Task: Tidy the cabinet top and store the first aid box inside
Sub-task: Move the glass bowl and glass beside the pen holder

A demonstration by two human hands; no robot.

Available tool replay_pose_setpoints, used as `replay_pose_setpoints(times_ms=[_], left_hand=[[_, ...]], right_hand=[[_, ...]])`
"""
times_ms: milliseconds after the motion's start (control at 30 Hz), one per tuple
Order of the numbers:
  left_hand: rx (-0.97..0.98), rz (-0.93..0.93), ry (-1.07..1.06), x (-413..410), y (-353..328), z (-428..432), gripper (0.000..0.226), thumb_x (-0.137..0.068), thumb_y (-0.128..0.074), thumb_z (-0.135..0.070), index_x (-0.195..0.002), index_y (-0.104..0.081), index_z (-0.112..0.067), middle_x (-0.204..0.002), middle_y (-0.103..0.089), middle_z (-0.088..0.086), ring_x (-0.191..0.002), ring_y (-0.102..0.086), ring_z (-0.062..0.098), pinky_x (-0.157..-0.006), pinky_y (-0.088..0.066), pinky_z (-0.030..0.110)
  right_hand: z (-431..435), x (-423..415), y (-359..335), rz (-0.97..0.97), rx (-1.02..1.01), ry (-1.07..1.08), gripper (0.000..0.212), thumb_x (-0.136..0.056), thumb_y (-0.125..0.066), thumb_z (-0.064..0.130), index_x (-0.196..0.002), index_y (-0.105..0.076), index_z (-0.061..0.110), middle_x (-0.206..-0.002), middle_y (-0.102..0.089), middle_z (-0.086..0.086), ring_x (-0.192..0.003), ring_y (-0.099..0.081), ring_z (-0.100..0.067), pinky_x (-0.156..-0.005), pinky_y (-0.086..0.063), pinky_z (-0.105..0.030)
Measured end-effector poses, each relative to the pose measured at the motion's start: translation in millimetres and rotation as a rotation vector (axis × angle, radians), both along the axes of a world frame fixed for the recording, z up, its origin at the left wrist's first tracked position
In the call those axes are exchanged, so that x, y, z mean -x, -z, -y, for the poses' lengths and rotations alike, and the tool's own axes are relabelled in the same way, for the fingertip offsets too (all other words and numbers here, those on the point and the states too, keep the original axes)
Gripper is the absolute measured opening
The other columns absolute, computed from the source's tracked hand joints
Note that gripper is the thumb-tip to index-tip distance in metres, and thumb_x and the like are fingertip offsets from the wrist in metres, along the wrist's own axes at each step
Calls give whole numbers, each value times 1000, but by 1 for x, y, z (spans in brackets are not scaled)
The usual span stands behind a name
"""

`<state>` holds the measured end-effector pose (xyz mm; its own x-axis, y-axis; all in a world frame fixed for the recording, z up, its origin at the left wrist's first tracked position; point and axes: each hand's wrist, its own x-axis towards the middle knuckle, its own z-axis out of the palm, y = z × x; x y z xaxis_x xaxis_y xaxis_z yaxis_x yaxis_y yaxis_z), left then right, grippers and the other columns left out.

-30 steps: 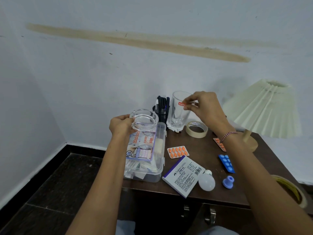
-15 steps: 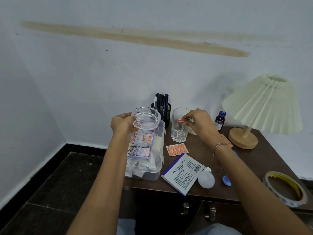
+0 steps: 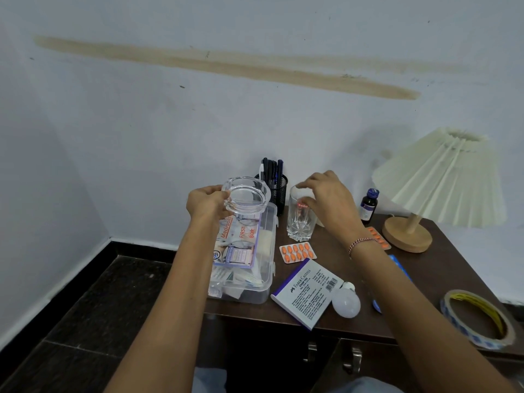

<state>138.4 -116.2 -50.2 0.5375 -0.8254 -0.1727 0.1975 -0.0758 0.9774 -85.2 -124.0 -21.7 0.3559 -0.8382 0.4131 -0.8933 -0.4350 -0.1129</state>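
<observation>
Left hand (image 3: 208, 201) gripping a clear glass ashtray (image 3: 246, 195) by its rim, held in the air above the far end of the first aid box (image 3: 249, 256). First aid box lying closed on the left end of the dark surface (image 3: 442, 259), its far end blurred behind the ashtray glass, its label partly covered by the left forearm. Right hand (image 3: 330, 201) over the mouth of a tall drinking glass (image 3: 300, 219) standing upright just right of the box, fingers spread and curled loosely; possibly touching the rim, hard to tell through the glass. Behind, a black mesh pen holder (image 3: 279, 188), half hidden by ashtray. Orange pill strip (image 3: 297, 252) flat beside the box; a second orange strip (image 3: 378, 236) mostly covered by the right wrist. Something blue (image 3: 398, 266) largely hidden under the right forearm. White bulb (image 3: 346, 300), printed box (image 3: 307, 293), tape roll (image 3: 479, 319), brown bottle (image 3: 368, 205) and lamp (image 3: 442, 180) standing apart.
</observation>
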Motion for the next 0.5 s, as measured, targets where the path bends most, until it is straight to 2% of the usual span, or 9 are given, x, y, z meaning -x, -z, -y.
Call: replay_pose_setpoints(times_ms=[67, 167, 333, 500], left_hand=[[4, 11, -7, -3, -4, 3, 24, -83, -64, 3, -108, -64, 3, -96, -66, 20, -77, -66, 31, -53, -58, 29], [7, 29, -10, -10, -12, 11, 21, -83, -64, 3, -103, -65, 2, -102, -67, 22, -83, -68, 35, -62, -60, 37], [6, 39, -15, -24, -28, 28, 14, -83, -63, 5, -95, -62, 0, -99, -66, 23, -81, -68, 36, -54, -59, 36], [-41, 76, -33, -47, -29, 56, 15, -83, -64, 5, -96, -57, 5, -102, -62, 26, -79, -65, 36, -61, -57, 39]], right_hand=[[-5, -19, -11, 51, 20, -128, 37, -89, -61, 25, -125, -60, 16, -121, -61, -1, -115, -44, -20, -90, -37, -26], [-1, -56, -15, -27, -19, -273, 40, -87, -63, 26, -125, -60, 14, -122, -61, -3, -113, -45, -21, -90, -33, -23], [25, -98, -11, -98, -11, -330, 35, -89, -61, 24, -121, -64, 12, -116, -64, -4, -111, -47, -22, -90, -36, -27], [55, -129, -16, -195, -11, -341, 29, -89, -61, 21, -115, -67, 13, -110, -66, -6, -107, -50, -21, -86, -43, -30]])
